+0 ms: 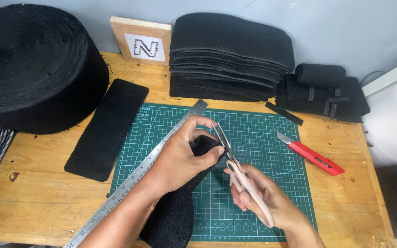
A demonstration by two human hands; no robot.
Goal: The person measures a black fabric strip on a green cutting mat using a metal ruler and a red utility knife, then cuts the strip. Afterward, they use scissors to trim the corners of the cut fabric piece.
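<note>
Over the green gridded cutting mat [263, 151], the left hand [182, 158] pinches a strip of black felt [175, 211], fingers curled shut round its top end; the right hand [263, 197] grips pale pink-handled scissors [235, 167], blades parted at the strip's corner; the cut looks barely begun. At eleven o'clock lies a flat black felt rectangle [106, 128]; at twelve, a stack of cut black felt pieces [230, 55]; a long steel ruler [138, 172] runs diagonally; a red utility knife [311, 156] rests at three.
</note>
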